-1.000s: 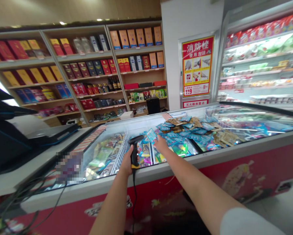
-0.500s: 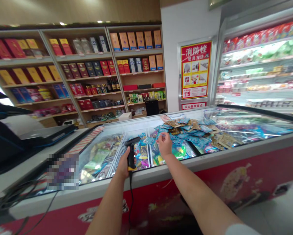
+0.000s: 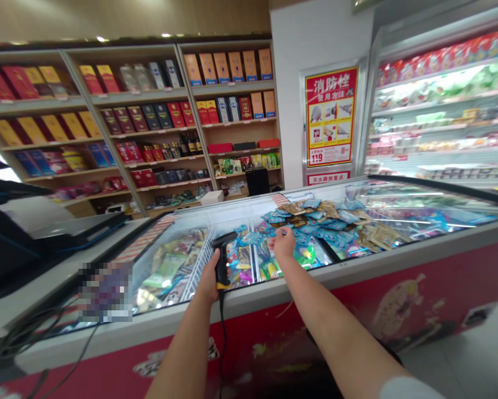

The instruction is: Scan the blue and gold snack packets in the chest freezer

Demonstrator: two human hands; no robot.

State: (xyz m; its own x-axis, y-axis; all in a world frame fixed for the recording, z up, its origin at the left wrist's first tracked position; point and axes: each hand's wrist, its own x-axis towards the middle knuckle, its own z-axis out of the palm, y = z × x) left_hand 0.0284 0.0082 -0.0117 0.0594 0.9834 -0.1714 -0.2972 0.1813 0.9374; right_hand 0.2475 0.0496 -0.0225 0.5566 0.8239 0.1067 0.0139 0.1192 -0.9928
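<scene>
- Grips a black scanner [image 3: 222, 265] round its handle with the left hand [image 3: 209, 278], thumb lying along the side.
- Stands the scanner's long axis roughly upright, head on top and pointing right, yellow base toward the near edge of the freezer [image 3: 249, 296].
- Curls in the fingers of the right hand [image 3: 285, 242], to the right of the scanner and well apart from it; impossible to tell from this view about anything pinched between them.
- Shows a blue packet [image 3: 252, 238] between the two hands, just left of the right hand.
- Spreads a pile of packets [image 3: 315, 221], blue and brown, to the far right of both hands, long axis running left to right; nearer to the right hand than to the left.
- Hangs a cord [image 3: 222, 338] down from the scanner in front of the freezer.
- Places a wire basket [image 3: 199, 266] left of the scanner, inside the freezer.
- Lines the far side with shelves [image 3: 161, 94] of boxes and a red poster [image 3: 332, 117].
</scene>
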